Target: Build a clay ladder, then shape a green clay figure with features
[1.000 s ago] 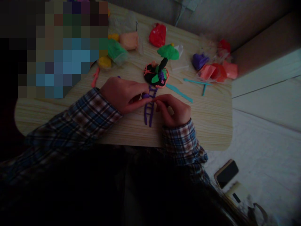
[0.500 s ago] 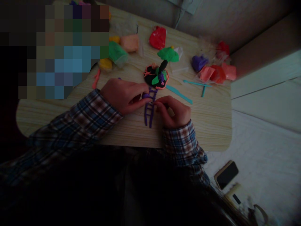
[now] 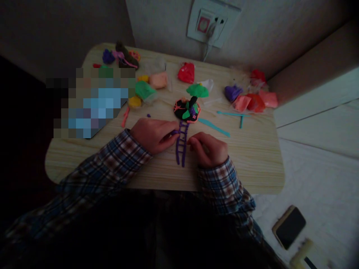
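While the left fingers (image 3: 169, 127) pinch purple clay (image 3: 174, 132), the right fingers (image 3: 197, 140) press together, a purple ladder (image 3: 184, 157) between them.

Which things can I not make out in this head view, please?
In the head view:
- purple piece: partly covered by left hand
- right hand: too dark to tell whether it pinches anything
- pale object: cut by bottom edge
- pixelated patch: contents blurred
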`<state>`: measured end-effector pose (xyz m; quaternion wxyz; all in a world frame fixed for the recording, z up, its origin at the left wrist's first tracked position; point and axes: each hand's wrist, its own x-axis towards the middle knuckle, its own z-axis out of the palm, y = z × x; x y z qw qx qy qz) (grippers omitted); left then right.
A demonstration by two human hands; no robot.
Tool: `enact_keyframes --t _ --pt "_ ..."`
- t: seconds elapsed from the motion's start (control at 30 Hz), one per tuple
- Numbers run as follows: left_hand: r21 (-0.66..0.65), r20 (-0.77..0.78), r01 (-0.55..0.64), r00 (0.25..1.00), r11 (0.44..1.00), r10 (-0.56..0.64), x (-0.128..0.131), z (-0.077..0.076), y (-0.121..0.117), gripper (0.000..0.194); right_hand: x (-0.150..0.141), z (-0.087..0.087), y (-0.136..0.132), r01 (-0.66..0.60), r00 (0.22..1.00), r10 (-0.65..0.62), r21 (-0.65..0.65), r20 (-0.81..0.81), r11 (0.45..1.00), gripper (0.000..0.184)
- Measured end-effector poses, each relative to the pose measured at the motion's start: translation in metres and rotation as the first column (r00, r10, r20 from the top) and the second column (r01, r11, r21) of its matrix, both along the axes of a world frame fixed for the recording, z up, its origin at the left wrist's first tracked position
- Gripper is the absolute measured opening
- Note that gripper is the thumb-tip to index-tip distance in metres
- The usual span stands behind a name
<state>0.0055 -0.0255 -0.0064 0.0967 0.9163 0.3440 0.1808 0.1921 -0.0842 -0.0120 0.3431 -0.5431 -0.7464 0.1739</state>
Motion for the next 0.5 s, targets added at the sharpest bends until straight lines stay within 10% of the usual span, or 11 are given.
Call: enact_keyframes --t 0.5 --pt "0.010 0.148 0.034 0.988 0.999 -0.035 -0.0057 -0.0005 -0.0041 0.025 0.0000 -0.0098 0.0010 0.146 0.986 -0.142 0.037 -0.083 0.989 0.016"
